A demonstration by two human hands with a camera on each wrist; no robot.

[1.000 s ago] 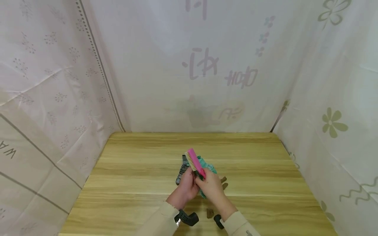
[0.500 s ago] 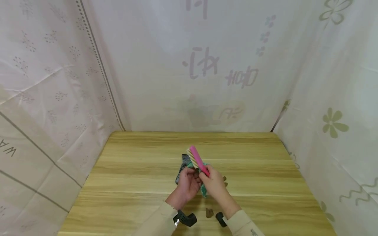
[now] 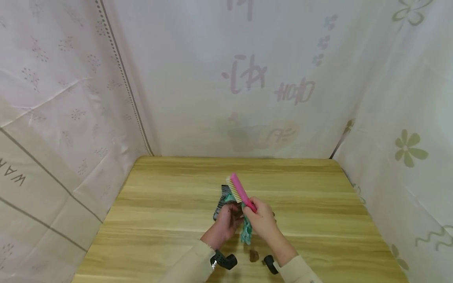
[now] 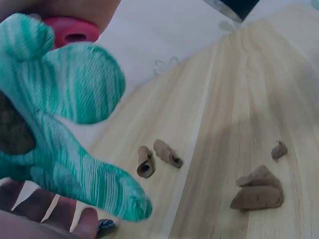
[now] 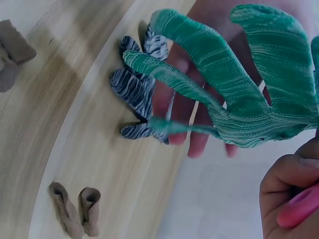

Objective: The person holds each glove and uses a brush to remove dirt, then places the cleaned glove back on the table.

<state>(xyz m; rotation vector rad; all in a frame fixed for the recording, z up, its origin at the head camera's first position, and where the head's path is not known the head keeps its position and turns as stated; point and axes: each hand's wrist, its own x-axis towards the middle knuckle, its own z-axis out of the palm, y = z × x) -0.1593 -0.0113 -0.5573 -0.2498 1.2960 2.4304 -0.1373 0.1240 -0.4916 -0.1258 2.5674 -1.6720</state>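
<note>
A green-and-white knitted glove hangs spread over my left hand. In the right wrist view the left fingers reach out fairly straight and apart behind it; the thumb is hidden. A dark brown patch shows on the glove at the left edge of the left wrist view. My right hand grips the handle of a pink brush, its pale bristles facing left, above and beside the glove. A black-and-white glove lies on the table just beyond my left hand.
Brown clay-like lumps lie about on the wood-grain table: two small rolls, a larger folded piece and a crumb. Printed cloth walls stand around the back and sides of the table.
My right hand with the brush has moved a little right, away from the left hand. The green glove has swung, and a finger end now hangs lower between the hands.
</note>
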